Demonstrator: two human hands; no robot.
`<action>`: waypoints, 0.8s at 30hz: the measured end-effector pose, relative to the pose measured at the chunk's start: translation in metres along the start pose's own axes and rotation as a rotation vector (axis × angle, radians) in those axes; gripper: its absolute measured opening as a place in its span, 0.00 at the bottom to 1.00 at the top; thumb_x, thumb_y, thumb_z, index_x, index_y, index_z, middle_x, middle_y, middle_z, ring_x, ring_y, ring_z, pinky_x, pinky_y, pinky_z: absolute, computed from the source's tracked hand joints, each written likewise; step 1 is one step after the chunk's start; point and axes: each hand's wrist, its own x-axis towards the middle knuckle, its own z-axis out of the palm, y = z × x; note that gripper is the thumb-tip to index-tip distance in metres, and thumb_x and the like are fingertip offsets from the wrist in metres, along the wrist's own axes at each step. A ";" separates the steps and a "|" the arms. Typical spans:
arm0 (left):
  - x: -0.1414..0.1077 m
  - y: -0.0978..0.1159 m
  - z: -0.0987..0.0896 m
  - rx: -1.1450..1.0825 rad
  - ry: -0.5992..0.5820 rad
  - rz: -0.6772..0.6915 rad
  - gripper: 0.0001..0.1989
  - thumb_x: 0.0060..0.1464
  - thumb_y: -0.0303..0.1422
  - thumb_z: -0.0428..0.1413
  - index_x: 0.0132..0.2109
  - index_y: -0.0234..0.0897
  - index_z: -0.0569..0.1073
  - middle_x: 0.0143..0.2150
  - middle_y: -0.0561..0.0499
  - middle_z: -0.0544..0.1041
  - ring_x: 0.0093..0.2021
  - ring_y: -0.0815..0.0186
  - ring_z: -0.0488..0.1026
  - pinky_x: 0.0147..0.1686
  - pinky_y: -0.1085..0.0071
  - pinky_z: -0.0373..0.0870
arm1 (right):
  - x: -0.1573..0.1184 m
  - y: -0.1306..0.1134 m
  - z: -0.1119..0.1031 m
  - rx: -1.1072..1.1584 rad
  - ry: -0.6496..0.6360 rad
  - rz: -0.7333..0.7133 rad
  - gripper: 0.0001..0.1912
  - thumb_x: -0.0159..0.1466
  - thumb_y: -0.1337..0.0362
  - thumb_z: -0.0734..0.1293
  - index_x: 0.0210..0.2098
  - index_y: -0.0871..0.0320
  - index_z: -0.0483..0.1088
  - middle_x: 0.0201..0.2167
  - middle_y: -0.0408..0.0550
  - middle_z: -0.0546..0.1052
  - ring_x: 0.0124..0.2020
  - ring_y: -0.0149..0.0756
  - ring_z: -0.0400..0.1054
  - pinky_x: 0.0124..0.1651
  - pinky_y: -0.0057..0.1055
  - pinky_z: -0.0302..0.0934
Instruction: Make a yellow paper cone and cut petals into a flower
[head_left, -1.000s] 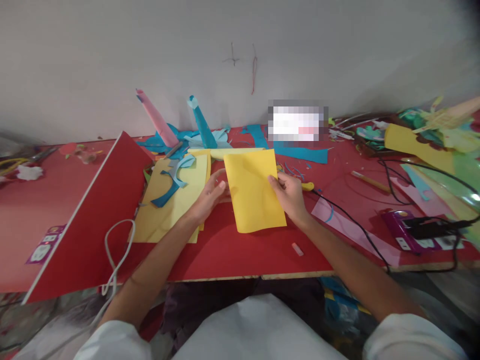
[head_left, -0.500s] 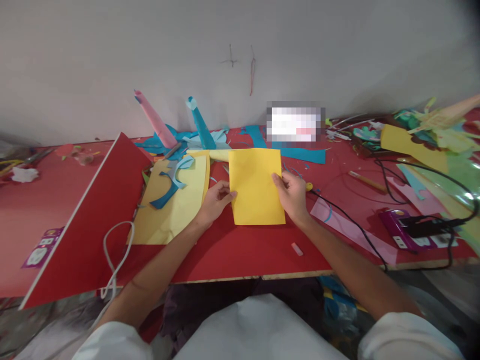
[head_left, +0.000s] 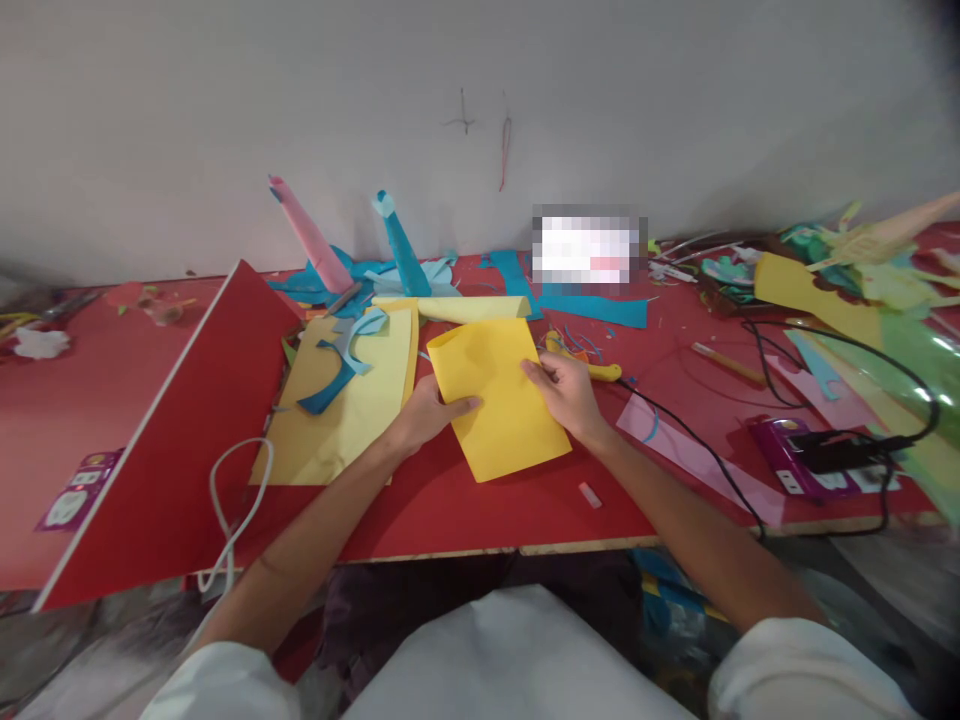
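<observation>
Paper point(head_left: 504, 415), bright yellow, loosely double

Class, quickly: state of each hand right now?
Left hand: closed, holding the left edge of the yellow paper, thumb on top.
Right hand: closed, holding its right edge, thumb on top.

Head camera looks forward-down at table point(head_left: 442, 515), seemingly close.

Left forearm point(head_left: 315, 520): extended forward and angled inward; left wrist point(head_left: 391, 442) roughly in line with it. Left grip point(head_left: 426, 415): closed, left thumb point(head_left: 463, 406) laid flat and pointing inward; remaining digits probably folded beneath, but largely hidden. Right forearm point(head_left: 675, 500): extended forward, angled inward. Right grip point(head_left: 570, 393): pinching, right thumb point(head_left: 534, 374) opposed to bent digits. Grips: near each other, apart.
</observation>
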 end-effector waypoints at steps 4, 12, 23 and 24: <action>0.000 0.001 -0.005 -0.024 0.016 0.034 0.32 0.51 0.49 0.73 0.57 0.32 0.80 0.59 0.38 0.84 0.56 0.48 0.83 0.56 0.55 0.81 | 0.003 0.001 -0.001 0.014 0.035 -0.017 0.37 0.67 0.31 0.65 0.22 0.53 0.50 0.19 0.37 0.51 0.23 0.29 0.44 0.27 0.33 0.40; 0.003 0.000 -0.016 -0.044 0.031 0.030 0.31 0.50 0.48 0.73 0.55 0.33 0.81 0.54 0.39 0.86 0.51 0.51 0.84 0.49 0.60 0.82 | 0.005 0.005 -0.006 0.020 0.013 0.009 0.38 0.65 0.29 0.65 0.21 0.52 0.50 0.19 0.37 0.50 0.23 0.29 0.44 0.27 0.33 0.38; 0.003 0.009 -0.025 -0.101 0.177 0.046 0.28 0.50 0.53 0.71 0.46 0.32 0.81 0.42 0.43 0.86 0.37 0.59 0.84 0.34 0.68 0.81 | 0.007 0.007 -0.007 -0.048 -0.086 -0.016 0.39 0.66 0.28 0.63 0.21 0.52 0.48 0.19 0.37 0.49 0.23 0.29 0.44 0.27 0.33 0.39; 0.003 0.009 -0.026 -0.107 0.177 0.042 0.28 0.50 0.54 0.71 0.44 0.32 0.81 0.40 0.44 0.86 0.36 0.60 0.83 0.33 0.68 0.81 | 0.007 0.007 -0.008 -0.046 -0.090 -0.017 0.39 0.66 0.28 0.63 0.21 0.52 0.48 0.19 0.37 0.49 0.23 0.29 0.44 0.27 0.33 0.39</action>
